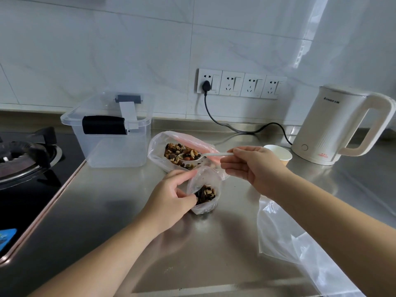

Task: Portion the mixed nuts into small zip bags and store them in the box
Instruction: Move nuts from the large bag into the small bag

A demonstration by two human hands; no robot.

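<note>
- R hand point(250, 168) pinches white spoon point(205, 156), loaded w/ nuts, over big nut bag point(171, 151); a tilt on the way to 6 o'clock would prob spill onto worktop point(107, 211).
- L hand point(171, 196), fingers curled, pinches small zip bag point(204, 189) by its rim at 9 o'clock; bag is part-filled, standing soft. If the mouth sags, the scoop could miss.
- Box point(115, 138) sits at 10 o'clock, lid on; needs opening before storing.
- Loose plastic point(300, 243) lies under R forearm; could snag.
</note>
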